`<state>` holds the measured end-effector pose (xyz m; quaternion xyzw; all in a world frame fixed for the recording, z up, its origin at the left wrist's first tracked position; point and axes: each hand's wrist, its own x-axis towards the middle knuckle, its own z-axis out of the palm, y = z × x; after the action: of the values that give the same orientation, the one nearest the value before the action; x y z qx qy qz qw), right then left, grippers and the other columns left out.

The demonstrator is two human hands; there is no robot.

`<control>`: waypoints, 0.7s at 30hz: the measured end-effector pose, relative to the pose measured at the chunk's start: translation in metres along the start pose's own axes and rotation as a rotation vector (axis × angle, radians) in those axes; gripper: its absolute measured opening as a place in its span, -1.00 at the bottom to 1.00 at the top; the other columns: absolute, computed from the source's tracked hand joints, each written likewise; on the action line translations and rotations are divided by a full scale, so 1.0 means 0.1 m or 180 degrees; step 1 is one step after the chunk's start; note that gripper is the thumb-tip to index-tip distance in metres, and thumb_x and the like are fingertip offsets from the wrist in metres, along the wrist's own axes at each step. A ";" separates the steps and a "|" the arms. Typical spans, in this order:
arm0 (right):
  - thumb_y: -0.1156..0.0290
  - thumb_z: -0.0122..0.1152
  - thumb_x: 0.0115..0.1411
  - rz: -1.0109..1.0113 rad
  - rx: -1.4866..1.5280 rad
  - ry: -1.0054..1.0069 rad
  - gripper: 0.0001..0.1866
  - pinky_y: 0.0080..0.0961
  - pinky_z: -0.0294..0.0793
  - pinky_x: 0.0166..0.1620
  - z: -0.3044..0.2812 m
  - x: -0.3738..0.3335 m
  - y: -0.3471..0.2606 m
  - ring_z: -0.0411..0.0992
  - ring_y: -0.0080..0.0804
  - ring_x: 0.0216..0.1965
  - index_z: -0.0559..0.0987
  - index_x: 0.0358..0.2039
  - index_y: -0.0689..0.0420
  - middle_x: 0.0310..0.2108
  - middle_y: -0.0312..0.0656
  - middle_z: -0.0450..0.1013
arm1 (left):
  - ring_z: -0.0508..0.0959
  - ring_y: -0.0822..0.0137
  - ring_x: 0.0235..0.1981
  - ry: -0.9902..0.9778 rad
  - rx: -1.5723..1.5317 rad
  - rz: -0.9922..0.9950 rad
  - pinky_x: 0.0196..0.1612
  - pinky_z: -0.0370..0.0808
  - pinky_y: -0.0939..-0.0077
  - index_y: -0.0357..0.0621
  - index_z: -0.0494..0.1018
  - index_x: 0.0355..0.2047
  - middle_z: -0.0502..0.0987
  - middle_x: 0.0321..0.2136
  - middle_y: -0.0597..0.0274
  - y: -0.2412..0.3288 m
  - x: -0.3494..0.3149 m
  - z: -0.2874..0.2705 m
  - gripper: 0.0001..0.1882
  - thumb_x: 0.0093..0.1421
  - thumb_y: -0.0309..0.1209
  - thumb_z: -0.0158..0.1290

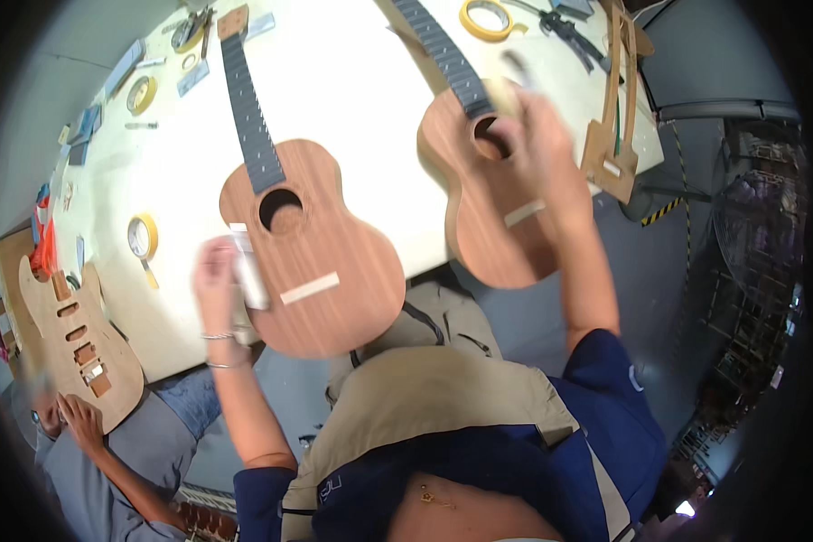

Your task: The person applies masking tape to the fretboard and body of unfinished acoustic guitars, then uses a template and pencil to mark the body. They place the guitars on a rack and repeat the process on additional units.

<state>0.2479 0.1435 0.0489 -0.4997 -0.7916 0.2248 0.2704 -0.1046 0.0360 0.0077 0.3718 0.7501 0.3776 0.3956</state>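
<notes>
An unstrung wooden ukulele (361,262) with a dark fretboard and a pale strip of tape across its body lies at the table's front edge. My left hand (215,271) is closed on a whitish flat piece (251,275) against that body's left side; its kind is unclear. To the right lies a second ukulele (483,217), also taped where the bridge goes. My right hand (542,144) is over its soundhole, smeared by motion. The fingers are curled around a pale yellowish thing (504,98), with a blurred dark part above, too blurred to name.
Rolls of yellow tape (143,237) and blue-grey blocks (125,68) lie on the white table (185,316). A black clamp (565,36) and a wooden frame (610,149) are at the right. At the left, another person's hands (79,420) touch an unfinished guitar body (122,366).
</notes>
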 end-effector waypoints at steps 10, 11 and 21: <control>0.45 0.30 -0.11 -0.0070 -0.2578 0.0077 -0.36 -0.07 0.10 0.20 -0.28 1.42 2.29 0.28 -0.13 0.05 0.38 0.07 -0.09 0.04 -0.11 0.30 | 0.38 0.05 0.01 0.0929 0.1693 0.0602 0.04 0.35 0.28 -0.17 0.25 0.15 0.34 -0.03 -0.14 0.04 1.23 0.22 -0.31 0.11 -0.03 0.09; 0.49 0.22 -0.05 -0.0410 -0.2297 -0.0082 -0.35 -0.09 0.07 0.24 -0.17 1.57 2.04 0.24 -0.14 0.11 0.34 0.12 -0.16 0.12 -0.11 0.24 | 0.37 0.01 0.02 0.0803 0.1809 0.0209 0.02 0.36 0.28 -0.18 0.23 0.15 0.34 -0.04 -0.19 0.34 1.23 0.49 -0.24 0.04 0.01 0.13; 0.46 0.14 -0.12 -0.3106 -0.1060 -0.0971 -0.83 -0.20 0.07 0.29 -0.03 2.27 1.19 0.32 -0.15 -0.01 0.39 -0.47 0.15 -0.32 -0.11 0.35 | 0.47 0.44 -0.30 0.0389 0.0595 0.0857 -0.20 0.46 0.57 -0.22 0.17 0.21 0.45 -0.14 0.18 0.69 0.69 -0.07 -0.23 -0.08 -0.58 0.12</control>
<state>0.2490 0.3985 0.0229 -0.0715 -0.9871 0.0145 0.1425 -0.1213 0.1230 0.0487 0.4804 0.7481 0.3776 0.2588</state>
